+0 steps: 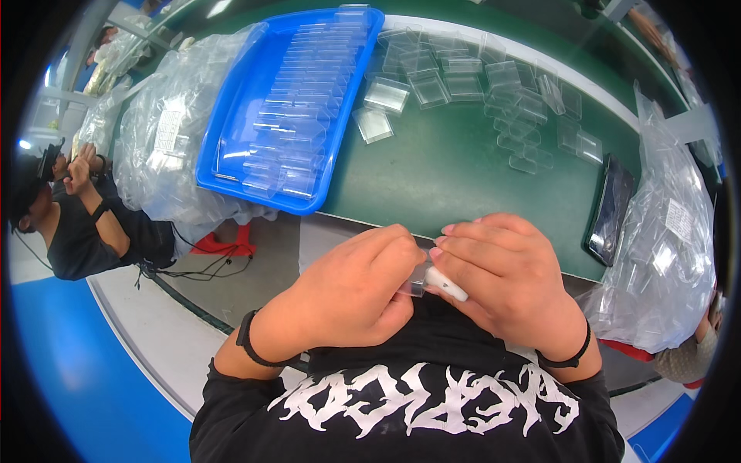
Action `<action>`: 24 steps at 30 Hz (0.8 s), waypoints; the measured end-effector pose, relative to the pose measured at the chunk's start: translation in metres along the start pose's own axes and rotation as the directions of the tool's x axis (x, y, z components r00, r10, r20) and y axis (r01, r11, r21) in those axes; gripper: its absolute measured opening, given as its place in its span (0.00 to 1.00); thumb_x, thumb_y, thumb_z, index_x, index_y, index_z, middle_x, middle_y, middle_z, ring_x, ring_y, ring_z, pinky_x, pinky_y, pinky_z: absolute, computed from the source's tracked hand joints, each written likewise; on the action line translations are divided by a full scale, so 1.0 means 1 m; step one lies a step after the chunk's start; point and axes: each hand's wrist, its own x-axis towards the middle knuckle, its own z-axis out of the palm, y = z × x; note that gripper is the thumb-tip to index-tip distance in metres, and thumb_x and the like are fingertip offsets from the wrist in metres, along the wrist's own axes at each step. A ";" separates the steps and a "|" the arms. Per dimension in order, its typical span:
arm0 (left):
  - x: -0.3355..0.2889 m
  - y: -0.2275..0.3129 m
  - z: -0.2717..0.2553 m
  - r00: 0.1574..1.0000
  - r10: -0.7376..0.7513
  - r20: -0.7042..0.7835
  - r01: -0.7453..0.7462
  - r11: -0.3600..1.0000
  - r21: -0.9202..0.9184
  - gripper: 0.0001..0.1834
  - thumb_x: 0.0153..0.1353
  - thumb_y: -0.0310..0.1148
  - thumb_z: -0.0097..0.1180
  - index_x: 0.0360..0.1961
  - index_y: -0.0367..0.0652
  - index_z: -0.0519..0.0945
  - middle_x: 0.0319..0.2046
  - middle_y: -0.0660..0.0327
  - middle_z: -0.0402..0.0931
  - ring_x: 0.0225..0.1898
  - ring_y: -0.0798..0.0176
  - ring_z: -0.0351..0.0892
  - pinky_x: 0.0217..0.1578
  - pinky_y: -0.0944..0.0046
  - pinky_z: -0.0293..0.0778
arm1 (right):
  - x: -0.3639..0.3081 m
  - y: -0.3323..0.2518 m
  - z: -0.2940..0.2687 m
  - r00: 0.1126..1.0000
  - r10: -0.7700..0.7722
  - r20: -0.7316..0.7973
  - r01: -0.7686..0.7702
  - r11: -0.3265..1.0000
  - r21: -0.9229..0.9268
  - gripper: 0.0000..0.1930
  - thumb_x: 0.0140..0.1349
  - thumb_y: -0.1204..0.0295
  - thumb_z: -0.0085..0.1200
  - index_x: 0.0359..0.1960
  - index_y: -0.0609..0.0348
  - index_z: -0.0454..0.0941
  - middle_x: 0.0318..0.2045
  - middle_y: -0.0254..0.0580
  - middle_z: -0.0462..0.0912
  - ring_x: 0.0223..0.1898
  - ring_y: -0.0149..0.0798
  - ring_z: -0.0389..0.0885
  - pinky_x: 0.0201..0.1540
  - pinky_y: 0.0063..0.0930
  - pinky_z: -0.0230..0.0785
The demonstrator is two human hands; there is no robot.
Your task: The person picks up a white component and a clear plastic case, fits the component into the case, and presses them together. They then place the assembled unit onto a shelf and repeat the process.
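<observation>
Close in front of my chest, by the near edge of the green table (432,181), my two hands meet. My left hand (351,285) is closed, its fingers pinching a small clear plastic piece (415,287). Curled over a small white rounded object (448,284), my right hand (505,278) grips it against the clear piece. The fingers cover most of both things, so I cannot tell the white object's kind. Beyond my left hand stands a blue tray (243,116) with rows of overlapping clear plastic pieces (305,108).
Loose clear plastic pieces (386,94) lie scattered over the table's far side. A black phone-like device (610,208) rests at the right edge. Large clear plastic bags flank the table, one on the left (166,131), another on the right (671,239). Another person (100,224) is at far left.
</observation>
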 end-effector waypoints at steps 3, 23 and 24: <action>0.002 0.005 0.000 0.999 -0.044 0.026 0.044 0.999 0.004 0.21 0.46 0.22 0.62 0.44 0.33 0.75 0.37 0.49 0.77 0.35 0.45 0.79 0.37 0.53 0.77 | -0.002 0.000 0.002 1.000 0.001 0.026 0.001 0.999 -0.041 0.13 0.52 0.70 0.67 0.39 0.60 0.84 0.39 0.40 0.86 0.47 0.40 0.86 0.51 0.37 0.77; 0.008 0.002 0.011 0.994 -0.022 -0.106 0.025 0.999 0.031 0.23 0.42 0.27 0.70 0.41 0.36 0.76 0.36 0.50 0.77 0.34 0.46 0.77 0.36 0.54 0.74 | -0.009 0.002 0.006 0.995 0.074 -0.069 -0.070 0.996 0.059 0.13 0.52 0.73 0.64 0.39 0.63 0.86 0.42 0.44 0.87 0.49 0.45 0.87 0.55 0.42 0.80; 0.008 0.001 0.012 0.993 -0.013 -0.115 0.014 1.000 0.008 0.24 0.41 0.26 0.69 0.41 0.36 0.75 0.36 0.50 0.77 0.34 0.46 0.77 0.36 0.54 0.74 | -0.011 0.004 0.004 0.993 0.037 -0.113 -0.025 0.994 0.103 0.13 0.51 0.73 0.65 0.39 0.62 0.86 0.41 0.43 0.87 0.47 0.44 0.87 0.53 0.41 0.81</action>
